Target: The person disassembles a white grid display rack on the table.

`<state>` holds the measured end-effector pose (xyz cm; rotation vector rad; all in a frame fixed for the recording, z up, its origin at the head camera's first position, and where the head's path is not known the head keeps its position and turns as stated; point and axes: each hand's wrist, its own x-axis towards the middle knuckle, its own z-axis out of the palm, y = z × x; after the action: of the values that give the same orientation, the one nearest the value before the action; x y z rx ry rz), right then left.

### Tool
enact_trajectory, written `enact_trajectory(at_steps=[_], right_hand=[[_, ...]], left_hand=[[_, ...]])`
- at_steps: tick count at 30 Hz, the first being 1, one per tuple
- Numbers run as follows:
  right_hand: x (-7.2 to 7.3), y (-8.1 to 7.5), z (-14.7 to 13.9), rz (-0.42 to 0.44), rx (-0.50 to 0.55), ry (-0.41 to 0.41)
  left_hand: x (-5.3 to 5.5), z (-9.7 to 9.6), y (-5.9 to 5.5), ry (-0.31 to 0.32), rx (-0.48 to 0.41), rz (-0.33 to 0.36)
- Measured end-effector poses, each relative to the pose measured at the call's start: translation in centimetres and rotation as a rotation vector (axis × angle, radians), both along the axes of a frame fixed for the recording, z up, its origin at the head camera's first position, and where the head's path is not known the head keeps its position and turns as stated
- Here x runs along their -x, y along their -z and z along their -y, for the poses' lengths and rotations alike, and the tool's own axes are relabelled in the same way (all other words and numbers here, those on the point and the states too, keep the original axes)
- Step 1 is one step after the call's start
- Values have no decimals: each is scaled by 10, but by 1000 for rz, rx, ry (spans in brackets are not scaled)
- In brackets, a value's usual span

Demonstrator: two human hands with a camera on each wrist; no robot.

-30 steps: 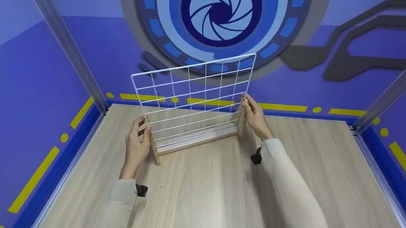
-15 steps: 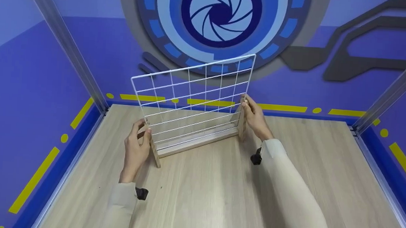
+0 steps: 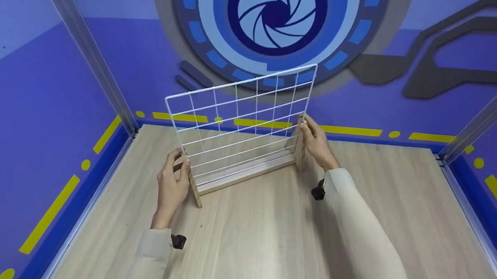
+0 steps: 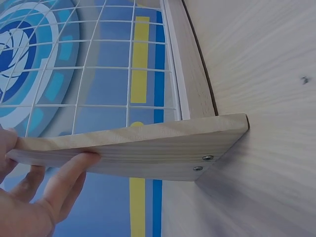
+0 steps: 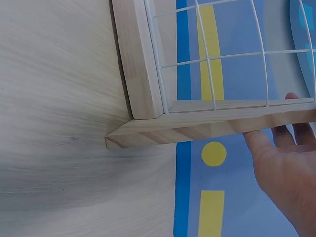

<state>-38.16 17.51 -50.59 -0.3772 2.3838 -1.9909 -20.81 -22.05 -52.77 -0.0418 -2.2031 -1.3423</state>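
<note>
A white wire grid panel (image 3: 241, 81) stands upright in a wooden frame on the table, leaning back slightly. The frame has a left side board (image 3: 195, 190), a right side board (image 3: 300, 153) and a low wooden crossbar (image 3: 246, 177) between them. My left hand (image 3: 172, 191) holds the upper part of the left board between thumb and fingers. At the other end, my right hand (image 3: 317, 143) grips the upper part of the right board, thumb toward me. Two screw heads (image 4: 208, 158) show low on the left board's outer face in the left wrist view. The rack sits at an angle, its left end nearer me.
Light wood-grain table (image 3: 246, 243) surrounds the rack. Behind it rises a blue patterned wall (image 3: 362, 107) with yellow marks, and metal posts (image 3: 84, 39) stand at the back corners. A small black device (image 3: 178, 241) sits at each wrist.
The left end of the rack has come slightly toward me with my left hand, while the right end stays nearly in place. The head view has shifted a little.
</note>
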Motion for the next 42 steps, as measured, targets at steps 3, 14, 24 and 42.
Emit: enact_trajectory(at_steps=[3,14,24,42], right_hand=[[2,0,2,-10,8,-11],[10,-1,12,-32,10,-21],[20,-4,30,-38,-31,-54],[33,-12,53,66,-3,-139]], left_hand=[[-4,-1,0,-15,-6,-2],[-15,-2,-1,-39,9,-5],[-33,0,1,-78,33,-32],[-50,-2,2,-144,60,-51]])
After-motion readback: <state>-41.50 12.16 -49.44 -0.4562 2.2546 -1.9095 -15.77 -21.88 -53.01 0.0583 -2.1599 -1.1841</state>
